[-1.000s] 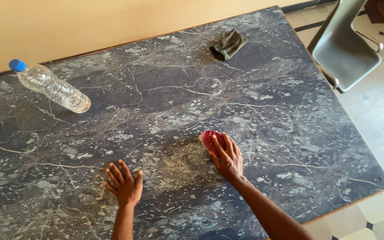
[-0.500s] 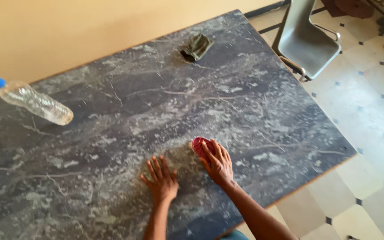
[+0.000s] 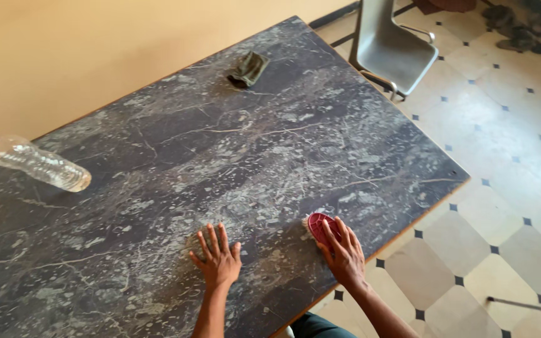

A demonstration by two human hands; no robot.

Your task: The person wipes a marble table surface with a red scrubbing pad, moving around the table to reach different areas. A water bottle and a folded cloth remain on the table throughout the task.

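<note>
Dark marble-patterned desk (image 3: 158,188), set against a yellow wall: surface largely uniform in tone, veined white throughout. Paler, cloudy patch noted near the front edge between and just ahead of the hands, judged to be wet or soapy residue from scrubbing. Treated area therefore judged small and confined to the near right portion; far half and left side show no such film and appear not yet worked. Overall progress judged early.

Grey chair (image 3: 392,47) standing on the tiled floor beyond the far right corner, well apart from the work.

Clear plastic bottle with blue cap (image 3: 32,163) lying on its side at the far left of the desk, well apart from the hands; contents not discernible.

Dark crumpled cloth (image 3: 247,69) lying near the far edge, untouched.

Left hand (image 3: 217,260) flat on the desk, fingers spread, holding nothing, judged to be bracing.

Right hand (image 3: 344,253) closed over the back of a red scrubbing brush (image 3: 319,226), pressing it to the desk close to the front right edge. Pale bristles visible at the brush's left end, in contact with the surface.
</note>
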